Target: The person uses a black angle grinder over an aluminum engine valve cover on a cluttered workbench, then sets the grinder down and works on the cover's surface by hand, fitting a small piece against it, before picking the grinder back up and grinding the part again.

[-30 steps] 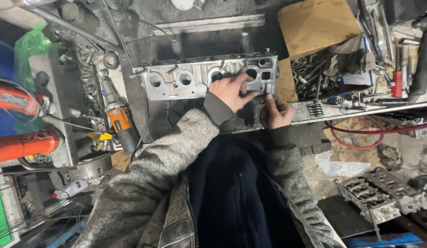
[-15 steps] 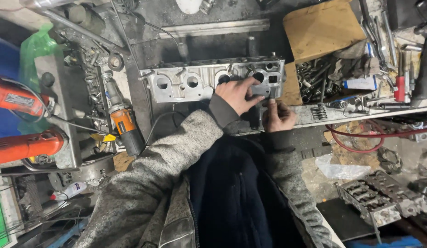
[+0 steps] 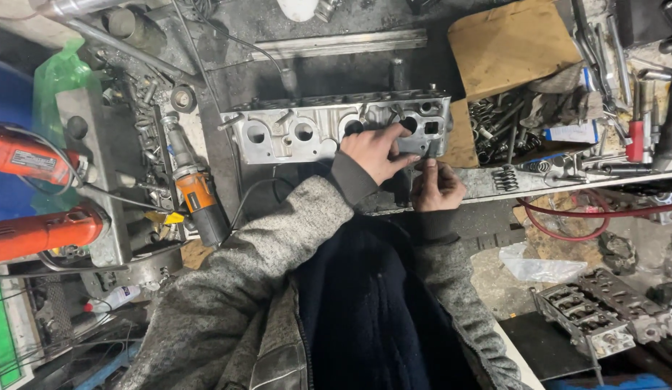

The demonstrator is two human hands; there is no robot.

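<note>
A grey metal cylinder head (image 3: 300,130) lies across the dark workbench, its row of round ports facing me. My left hand (image 3: 375,152) rests on the head's near right part, fingers spread over a port. Just below that end, my right hand (image 3: 437,186) is closed around a small dark part (image 3: 428,165) pressed against the head's lower edge. What exactly the part is cannot be made out.
An orange-and-black power tool (image 3: 198,198) lies left of the head. Two red tools (image 3: 32,231) sit at far left by a green bag (image 3: 58,72). Cardboard (image 3: 509,43), coil springs (image 3: 505,177) and loose tools fill the right side. A second cylinder head (image 3: 603,314) lies lower right.
The view has shifted a little, so the bench sits lower in the picture. Both hands stay at the right end of the head; my left hand's fingers have spread slightly.
</note>
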